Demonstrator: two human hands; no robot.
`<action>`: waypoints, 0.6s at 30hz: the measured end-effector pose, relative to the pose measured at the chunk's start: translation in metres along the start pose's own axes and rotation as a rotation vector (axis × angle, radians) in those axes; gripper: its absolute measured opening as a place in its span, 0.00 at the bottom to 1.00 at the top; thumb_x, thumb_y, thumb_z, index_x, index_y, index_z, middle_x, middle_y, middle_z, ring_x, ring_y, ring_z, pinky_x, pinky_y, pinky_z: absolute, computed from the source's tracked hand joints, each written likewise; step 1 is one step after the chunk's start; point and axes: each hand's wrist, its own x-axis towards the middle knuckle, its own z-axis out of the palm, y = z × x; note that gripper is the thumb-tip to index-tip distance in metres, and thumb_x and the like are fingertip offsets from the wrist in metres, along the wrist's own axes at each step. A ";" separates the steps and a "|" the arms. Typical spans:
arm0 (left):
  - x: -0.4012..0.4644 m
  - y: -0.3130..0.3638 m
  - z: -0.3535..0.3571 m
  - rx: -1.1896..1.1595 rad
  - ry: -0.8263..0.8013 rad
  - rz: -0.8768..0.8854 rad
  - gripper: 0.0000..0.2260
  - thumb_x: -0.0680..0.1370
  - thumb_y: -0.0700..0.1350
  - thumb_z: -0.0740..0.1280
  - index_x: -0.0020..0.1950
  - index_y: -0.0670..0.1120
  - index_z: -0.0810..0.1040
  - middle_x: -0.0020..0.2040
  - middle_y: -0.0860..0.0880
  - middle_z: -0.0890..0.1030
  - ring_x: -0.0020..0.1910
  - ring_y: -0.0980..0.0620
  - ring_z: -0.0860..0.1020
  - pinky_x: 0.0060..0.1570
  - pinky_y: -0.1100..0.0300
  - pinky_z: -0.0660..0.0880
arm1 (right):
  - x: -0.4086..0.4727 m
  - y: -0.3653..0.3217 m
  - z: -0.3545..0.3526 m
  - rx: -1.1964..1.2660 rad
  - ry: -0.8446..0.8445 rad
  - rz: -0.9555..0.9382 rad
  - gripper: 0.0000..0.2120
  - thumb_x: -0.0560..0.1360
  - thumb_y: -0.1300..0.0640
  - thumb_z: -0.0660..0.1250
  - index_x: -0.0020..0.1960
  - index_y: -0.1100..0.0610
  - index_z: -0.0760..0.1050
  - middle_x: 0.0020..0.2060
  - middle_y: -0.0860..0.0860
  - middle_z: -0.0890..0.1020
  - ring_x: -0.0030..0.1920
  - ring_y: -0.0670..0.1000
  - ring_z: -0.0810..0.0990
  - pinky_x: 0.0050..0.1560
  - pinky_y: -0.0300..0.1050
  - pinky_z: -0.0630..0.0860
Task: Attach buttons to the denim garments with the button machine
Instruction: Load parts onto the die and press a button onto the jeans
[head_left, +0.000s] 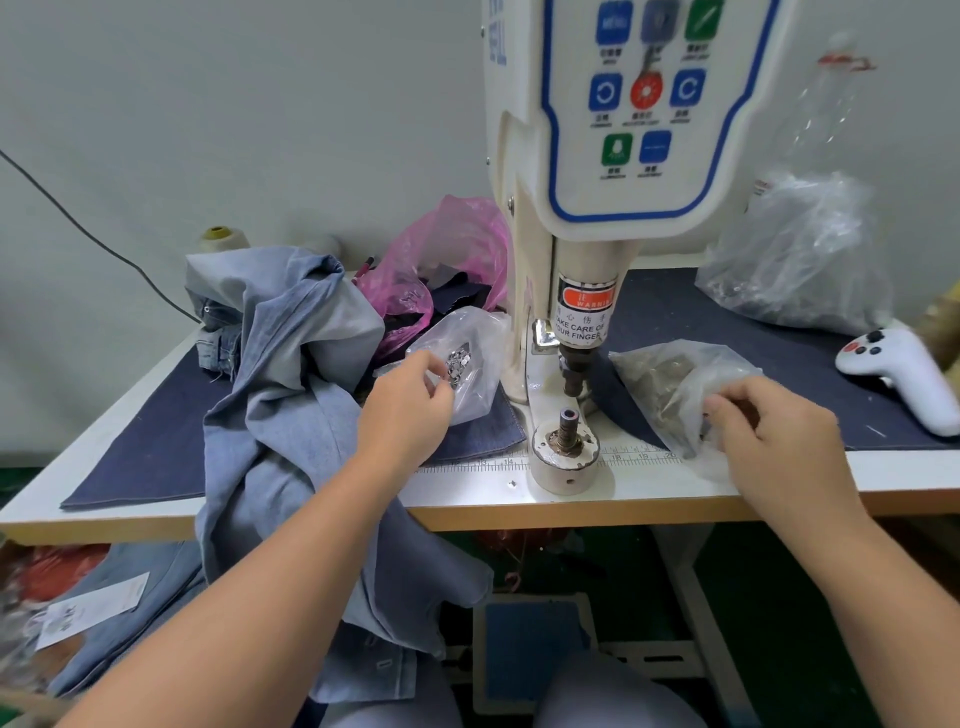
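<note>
Reaching: both your hands are out on the table (857, 470), one each side of the button machine (582, 260).
L hand (402, 410): just left of the machine's lower die (567, 428); fingers curled, tips pinching at the small clear bag of silver buttons (465, 358). Can't tell if a button is actually between them.
R hand (774, 441): right of the die, fingers curled, gripping the edge of the clear bag of brass-coloured parts (675, 384).
Die: bare, nothing sitting on it; upper punch (574, 366) raised above it, w/ a gap.
Denim garment (291, 374): light blue, heaped left of the machine, draped off the table's front edge under your L forearm toward your lap.
Dark denim mat (140, 457): flat on the tabletop, both sides of the machine.
Pink bag (447, 249): behind the silver-button bag, touching the machine's column.
Big clear bag (795, 254): back right of the machine.
White controller (904, 371): far right of the machine, on the mat.
Thread cone (221, 238): back left, behind the garment.
</note>
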 end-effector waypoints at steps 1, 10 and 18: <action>-0.002 0.004 0.000 -0.059 0.027 -0.001 0.05 0.78 0.43 0.63 0.48 0.52 0.76 0.30 0.56 0.74 0.33 0.55 0.73 0.37 0.53 0.73 | -0.006 -0.008 0.001 0.080 0.017 -0.012 0.09 0.78 0.57 0.66 0.39 0.49 0.77 0.31 0.44 0.79 0.37 0.42 0.77 0.34 0.33 0.68; -0.048 0.049 0.000 -0.282 -0.189 0.162 0.07 0.78 0.44 0.66 0.41 0.53 0.77 0.31 0.55 0.77 0.29 0.60 0.70 0.33 0.60 0.72 | -0.045 -0.055 0.026 0.565 -0.092 0.064 0.10 0.74 0.59 0.73 0.42 0.43 0.80 0.36 0.44 0.83 0.36 0.44 0.82 0.38 0.37 0.77; -0.070 0.070 -0.012 -0.477 -0.550 0.151 0.04 0.79 0.48 0.69 0.46 0.52 0.81 0.36 0.41 0.77 0.33 0.52 0.69 0.36 0.58 0.67 | -0.045 -0.068 0.034 0.894 -0.345 0.229 0.07 0.63 0.47 0.78 0.38 0.48 0.84 0.29 0.51 0.81 0.30 0.47 0.78 0.36 0.41 0.75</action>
